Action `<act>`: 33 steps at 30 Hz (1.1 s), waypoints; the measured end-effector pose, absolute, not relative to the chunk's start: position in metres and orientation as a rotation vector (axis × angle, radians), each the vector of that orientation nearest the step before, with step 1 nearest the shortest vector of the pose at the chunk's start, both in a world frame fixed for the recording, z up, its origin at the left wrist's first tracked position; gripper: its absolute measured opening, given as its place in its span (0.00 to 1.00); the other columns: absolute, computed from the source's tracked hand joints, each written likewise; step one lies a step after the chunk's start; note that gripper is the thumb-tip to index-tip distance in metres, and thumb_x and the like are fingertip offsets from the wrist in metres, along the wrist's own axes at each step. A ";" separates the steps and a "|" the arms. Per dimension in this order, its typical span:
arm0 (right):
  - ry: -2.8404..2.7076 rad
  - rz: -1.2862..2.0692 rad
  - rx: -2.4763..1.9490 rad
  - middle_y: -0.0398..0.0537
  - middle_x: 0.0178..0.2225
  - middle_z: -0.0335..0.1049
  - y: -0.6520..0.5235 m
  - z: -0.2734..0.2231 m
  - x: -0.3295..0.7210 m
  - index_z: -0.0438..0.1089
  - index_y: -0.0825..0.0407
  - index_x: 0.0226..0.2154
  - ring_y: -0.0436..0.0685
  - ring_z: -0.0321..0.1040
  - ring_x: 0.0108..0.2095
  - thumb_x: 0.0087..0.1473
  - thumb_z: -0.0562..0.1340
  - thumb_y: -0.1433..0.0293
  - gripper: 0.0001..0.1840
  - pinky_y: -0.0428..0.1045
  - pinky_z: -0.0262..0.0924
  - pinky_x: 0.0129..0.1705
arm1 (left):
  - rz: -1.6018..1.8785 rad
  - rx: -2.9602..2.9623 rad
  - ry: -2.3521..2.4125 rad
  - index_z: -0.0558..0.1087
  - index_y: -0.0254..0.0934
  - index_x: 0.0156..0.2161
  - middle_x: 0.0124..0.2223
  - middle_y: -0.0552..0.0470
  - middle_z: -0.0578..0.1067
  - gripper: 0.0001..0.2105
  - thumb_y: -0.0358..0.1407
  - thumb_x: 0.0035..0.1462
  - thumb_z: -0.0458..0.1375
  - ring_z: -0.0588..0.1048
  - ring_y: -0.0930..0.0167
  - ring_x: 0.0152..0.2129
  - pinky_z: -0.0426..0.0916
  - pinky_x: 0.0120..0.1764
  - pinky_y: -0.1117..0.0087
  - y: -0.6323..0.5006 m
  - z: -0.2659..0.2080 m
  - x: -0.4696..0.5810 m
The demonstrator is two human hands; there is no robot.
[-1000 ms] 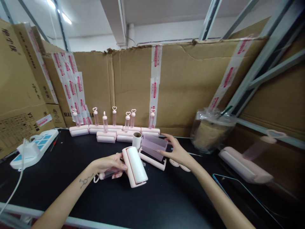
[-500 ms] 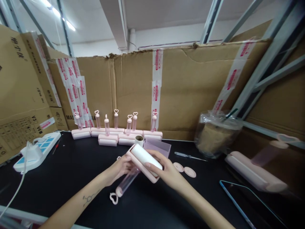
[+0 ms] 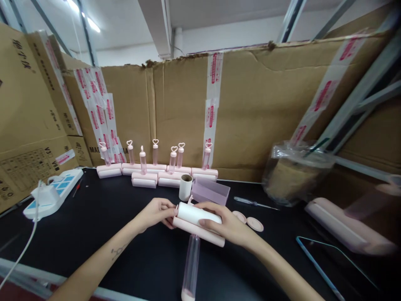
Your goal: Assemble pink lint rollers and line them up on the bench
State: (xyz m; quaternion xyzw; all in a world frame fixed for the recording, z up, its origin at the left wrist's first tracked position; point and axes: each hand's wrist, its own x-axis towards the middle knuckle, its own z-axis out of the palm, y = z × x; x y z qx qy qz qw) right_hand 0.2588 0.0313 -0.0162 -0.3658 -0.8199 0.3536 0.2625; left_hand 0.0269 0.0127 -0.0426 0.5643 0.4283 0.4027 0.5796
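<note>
A pink lint roller (image 3: 200, 230) with a white sticky roll and a clear pink handle is held between both hands above the black table. My left hand (image 3: 158, 215) pinches its left end with thumb and fingers. Round the right part of the white roll, my right hand (image 3: 224, 221) is closed, thumb in front and fingers behind. The handle points down toward me. Just behind the roller stand a white cardboard tube (image 3: 185, 188) and a lilac open tray (image 3: 211, 191). Two pink round caps (image 3: 255, 224) lie right of my right hand.
Several pink lint rollers (image 3: 144, 179) stand along the cardboard wall (image 3: 266, 104). At right are a screwdriver (image 3: 250, 202), a bagged drink cup (image 3: 291, 175), another lint roller (image 3: 338, 225) and a blue-edged tablet-like device (image 3: 328, 263). A power strip (image 3: 56, 194) lies at left.
The lint roller has turned so its body lies more level and its handle points toward me instead of to the lower left. My left hand has shifted to its left end.
</note>
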 end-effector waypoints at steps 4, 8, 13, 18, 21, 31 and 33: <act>-2.247 0.962 -1.015 0.49 0.43 0.72 0.029 -0.013 0.258 0.70 0.53 0.41 0.60 0.67 0.43 0.44 0.61 0.69 0.17 0.54 0.60 0.46 | 0.944 1.303 1.019 0.69 0.29 0.30 0.23 0.51 0.73 0.17 0.43 0.43 0.64 0.74 0.71 0.20 0.73 0.27 0.67 0.013 -0.047 0.030; -2.266 0.978 -0.998 0.49 0.44 0.70 0.019 -0.015 0.254 0.67 0.52 0.45 0.60 0.67 0.43 0.44 0.63 0.67 0.22 0.53 0.60 0.46 | 0.932 1.289 1.028 0.64 0.31 0.29 0.23 0.55 0.70 0.16 0.40 0.42 0.64 0.72 0.74 0.19 0.73 0.23 0.69 0.011 -0.051 0.034; -2.266 1.044 -0.938 0.50 0.49 0.67 0.011 -0.017 0.249 0.65 0.51 0.48 0.61 0.64 0.48 0.45 0.64 0.62 0.26 0.54 0.56 0.51 | 0.855 1.334 0.940 0.63 0.33 0.32 0.27 0.57 0.68 0.11 0.32 0.42 0.60 0.67 0.79 0.17 0.69 0.14 0.75 0.009 -0.051 0.033; -2.296 1.080 -0.901 0.48 0.46 0.68 0.011 -0.017 0.248 0.66 0.51 0.45 0.60 0.66 0.44 0.46 0.64 0.65 0.22 0.53 0.58 0.48 | 0.756 1.414 0.911 0.60 0.35 0.31 0.27 0.59 0.66 0.08 0.28 0.43 0.55 0.65 0.81 0.14 0.65 0.10 0.81 0.009 -0.050 0.031; -2.302 1.053 -0.910 0.48 0.45 0.68 0.010 -0.017 0.246 0.66 0.50 0.45 0.59 0.66 0.43 0.47 0.63 0.63 0.21 0.52 0.59 0.45 | 0.792 1.414 0.904 0.60 0.36 0.31 0.26 0.59 0.65 0.08 0.28 0.43 0.54 0.65 0.82 0.13 0.64 0.10 0.82 0.008 -0.051 0.034; -2.482 0.898 -1.043 0.44 0.38 0.70 0.013 -0.015 0.237 0.65 0.47 0.43 0.56 0.66 0.37 0.49 0.61 0.57 0.19 0.48 0.59 0.38 | 0.773 1.357 0.929 0.60 0.35 0.30 0.25 0.59 0.67 0.09 0.29 0.43 0.56 0.69 0.78 0.14 0.70 0.13 0.75 0.005 -0.064 0.050; -2.552 0.848 -1.039 0.43 0.37 0.70 0.014 -0.012 0.239 0.65 0.46 0.42 0.56 0.66 0.36 0.50 0.60 0.58 0.17 0.47 0.58 0.36 | 0.772 1.339 0.933 0.60 0.35 0.29 0.24 0.59 0.66 0.08 0.28 0.43 0.55 0.68 0.79 0.14 0.69 0.13 0.77 0.004 -0.064 0.052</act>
